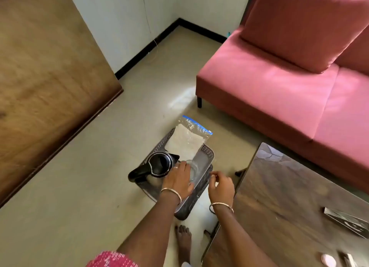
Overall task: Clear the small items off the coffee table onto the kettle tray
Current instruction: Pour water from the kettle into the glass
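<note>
Fingers of the left hand (177, 179) wrap a clear glass (193, 168) in the tray (207, 153); right hand (220, 184) hovers loosely curled, empty.

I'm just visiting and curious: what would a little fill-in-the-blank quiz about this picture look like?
The tray stands on the ____. The black ____ sits in it beside the left hand. The zip bag has a ____ seal strip.
Missing words: floor; kettle; blue.
</note>
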`<state>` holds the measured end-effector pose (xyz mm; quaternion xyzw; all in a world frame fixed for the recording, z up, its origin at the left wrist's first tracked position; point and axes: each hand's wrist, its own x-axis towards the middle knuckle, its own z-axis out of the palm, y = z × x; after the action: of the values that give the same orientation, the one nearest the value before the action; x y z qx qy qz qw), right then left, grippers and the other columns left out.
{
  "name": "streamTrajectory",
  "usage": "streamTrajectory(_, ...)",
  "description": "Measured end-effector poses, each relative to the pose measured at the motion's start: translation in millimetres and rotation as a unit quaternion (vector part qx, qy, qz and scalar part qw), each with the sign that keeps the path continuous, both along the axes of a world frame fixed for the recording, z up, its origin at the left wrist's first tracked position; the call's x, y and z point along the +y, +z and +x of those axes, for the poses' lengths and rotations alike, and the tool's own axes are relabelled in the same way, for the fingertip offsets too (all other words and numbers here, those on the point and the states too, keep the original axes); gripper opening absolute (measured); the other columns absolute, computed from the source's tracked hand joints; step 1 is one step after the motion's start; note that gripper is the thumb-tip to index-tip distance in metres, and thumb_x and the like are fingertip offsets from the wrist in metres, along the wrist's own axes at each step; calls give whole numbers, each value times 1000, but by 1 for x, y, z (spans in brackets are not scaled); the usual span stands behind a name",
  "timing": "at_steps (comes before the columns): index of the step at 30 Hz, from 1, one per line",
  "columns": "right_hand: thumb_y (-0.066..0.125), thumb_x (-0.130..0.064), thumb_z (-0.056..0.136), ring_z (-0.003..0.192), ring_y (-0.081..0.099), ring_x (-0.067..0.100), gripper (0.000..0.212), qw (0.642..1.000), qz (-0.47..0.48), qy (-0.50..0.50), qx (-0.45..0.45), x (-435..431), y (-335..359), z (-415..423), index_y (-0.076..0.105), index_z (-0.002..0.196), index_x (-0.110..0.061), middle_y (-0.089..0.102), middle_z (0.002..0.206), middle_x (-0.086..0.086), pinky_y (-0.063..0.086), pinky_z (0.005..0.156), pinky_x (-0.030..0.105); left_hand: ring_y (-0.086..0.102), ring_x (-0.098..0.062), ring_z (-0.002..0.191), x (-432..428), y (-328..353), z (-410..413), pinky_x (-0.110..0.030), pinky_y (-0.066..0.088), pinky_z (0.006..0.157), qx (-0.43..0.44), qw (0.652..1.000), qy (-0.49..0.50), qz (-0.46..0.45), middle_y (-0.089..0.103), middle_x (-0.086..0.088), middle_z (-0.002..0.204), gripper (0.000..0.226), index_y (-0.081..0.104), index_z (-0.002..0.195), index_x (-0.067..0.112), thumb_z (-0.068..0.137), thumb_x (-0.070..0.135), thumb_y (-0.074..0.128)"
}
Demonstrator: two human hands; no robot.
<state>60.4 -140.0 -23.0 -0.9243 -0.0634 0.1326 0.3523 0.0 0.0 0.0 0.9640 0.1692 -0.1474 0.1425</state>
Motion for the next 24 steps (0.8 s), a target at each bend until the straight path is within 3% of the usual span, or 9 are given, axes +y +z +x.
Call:
streamTrajectory(3, 58, -8, 89, 84, 60, 25, 19, 999, 0, -46, 5, -4, -23, 23, 73, 96, -17, 72, 81, 2, 37, 67, 28, 32, -29, 138, -6, -38, 35, -37, 34, 113, 55, 998, 19, -17, 32, -12, 146, 76, 26, 144, 7, 85, 37, 63)
streamTrajectory(5, 58, -6, 89, 84, 62, 24, 19, 998, 10, -63, 22, -7, -32, 35, 73, 96, -16, 74, 83, 1, 42, 70, 29, 19, -32, 146, -8, -59, 52, -38, 26, 119, 93, 996, 14, -3, 21, -15, 154, 85, 16, 149, 5, 85, 32, 66)
streamTrajectory(8, 57, -6, 89, 84, 67, 24, 20, 996, 32, -71, 34, -12, -43, 48, 72, 96, -16, 75, 86, 1, 53, 76, 36, 9, -33, 149, -10, -86, 66, -40, 17, 122, 131, 991, 17, 24, 10, -16, 160, 81, 8, 152, 7, 91, 23, 59)
streamTrajectory(12, 54, -6, 90, 83, 68, 26, 22, 994, 53, -85, 44, -13, -57, 63, 72, 96, -16, 74, 84, 3, 55, 80, 41, 17, -38, 147, -9, -106, 77, -47, 17, 120, 191, 980, 17, 55, 13, -20, 160, 57, 9, 152, 10, 101, 8, 32)
streamTrajectory(15, 53, -6, 89, 83, 68, 27, 22, 992, 64, -98, 49, -13, -62, 71, 72, 95, -16, 74, 83, 3, 55, 78, 42, 40, -41, 134, -8, -111, 81, -50, 24, 116, 191, 978, -6, 84, 34, -24, 148, 48, 19, 148, 7, 101, 6, 26)
streamTrajectory(19, 54, -7, 89, 78, 68, 26, 21, 992, 60, -105, 49, -15, -63, 78, 72, 95, -16, 75, 84, 5, 55, 78, 41, 52, -33, 122, -1, -113, 86, -48, 22, 118, 166, 981, -30, 97, 50, -17, 131, 42, 35, 136, 7, 95, 9, 45)
streamTrajectory(24, 54, -6, 89, 72, 69, 22, 22, 991, 66, -111, 46, -18, -49, 78, 72, 95, -16, 76, 84, 3, 56, 74, 38, 55, -29, 112, 4, -98, 68, -39, 41, 102, 114, 983, -97, 111, 49, -13, 124, 83, 35, 132, 8, 68, 34, 81)
